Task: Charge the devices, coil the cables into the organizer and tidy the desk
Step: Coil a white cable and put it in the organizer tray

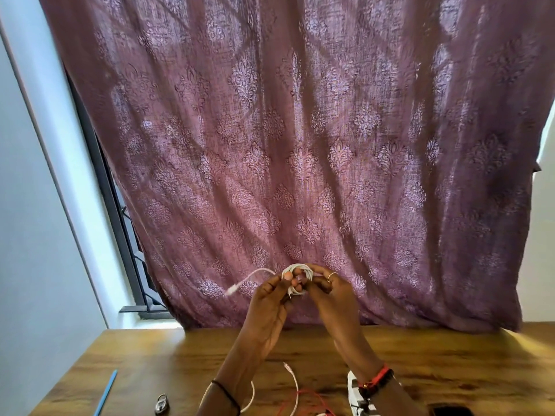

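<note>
Both hands are raised in front of the purple curtain, holding a coiled white cable (295,270) between them. My left hand (270,298) pinches the coil's left side with thumb and fingers. My right hand (329,291), with a ring on one finger, grips the coil from the right. The cable's loose end with its plug (232,291) sticks out to the left. Another white cable (292,385) and a thin red wire (312,399) lie on the wooden desk (150,361) below my wrists.
A white power strip (354,394) lies partly under my right wrist. A dark device (450,411) shows at the bottom right edge. A blue pen (106,391) and a small padlock (162,404) lie at the desk's left front. A curtain (300,145) hangs behind.
</note>
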